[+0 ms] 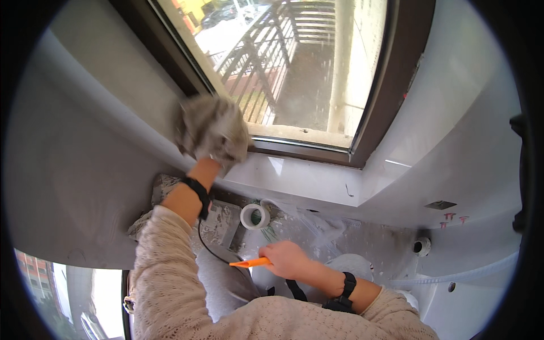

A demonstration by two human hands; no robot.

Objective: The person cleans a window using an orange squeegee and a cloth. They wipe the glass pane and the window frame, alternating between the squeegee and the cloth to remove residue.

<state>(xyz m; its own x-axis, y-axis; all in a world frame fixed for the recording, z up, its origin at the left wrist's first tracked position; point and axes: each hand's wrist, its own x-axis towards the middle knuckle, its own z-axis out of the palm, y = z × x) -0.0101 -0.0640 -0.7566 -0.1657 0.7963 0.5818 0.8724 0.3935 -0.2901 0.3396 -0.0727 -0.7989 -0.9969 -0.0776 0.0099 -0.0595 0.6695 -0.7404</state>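
Beside the window frame [306, 153], covering left grip [210, 162] with blurred rag [205, 122], cannot tell how closed; below, clasping orange tool [251, 263] in right grip [284, 259].

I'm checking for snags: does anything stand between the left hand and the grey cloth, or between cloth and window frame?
Nothing visible does: the grey cloth covers most of the left hand and overlaps the window frame at lower left. Whether cloth and frame touch can't be told.

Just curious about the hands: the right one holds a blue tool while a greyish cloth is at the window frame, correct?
Not quite: the head view shows the right hand holding an orange tool, not blue; the greyish cloth is at the window frame.
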